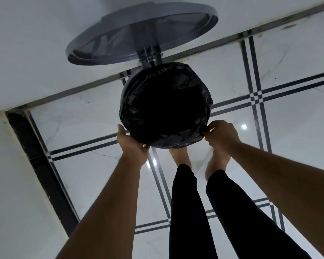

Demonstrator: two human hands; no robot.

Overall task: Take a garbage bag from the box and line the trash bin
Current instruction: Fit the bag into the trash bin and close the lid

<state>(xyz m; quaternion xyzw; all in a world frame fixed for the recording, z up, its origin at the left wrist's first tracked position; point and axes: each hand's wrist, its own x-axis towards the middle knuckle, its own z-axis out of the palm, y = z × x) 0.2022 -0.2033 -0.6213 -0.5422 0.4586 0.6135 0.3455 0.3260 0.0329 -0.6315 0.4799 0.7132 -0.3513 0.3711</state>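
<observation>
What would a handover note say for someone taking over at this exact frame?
Left hand: gripping the garbage bag edge at the near-left rim.
Right hand: pinching the bag edge at the near-right rim.
Trash bin: on the tiled floor by the wall, lid flipped up.
Done: bag is inside and folded over the rim all round.
Left: snug the near edge, let go, close the lid. Box not in view.

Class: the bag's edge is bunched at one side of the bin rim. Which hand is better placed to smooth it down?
The right hand: it pinches the garbage bag's bunched edge; the left hand cups the rim.
</observation>
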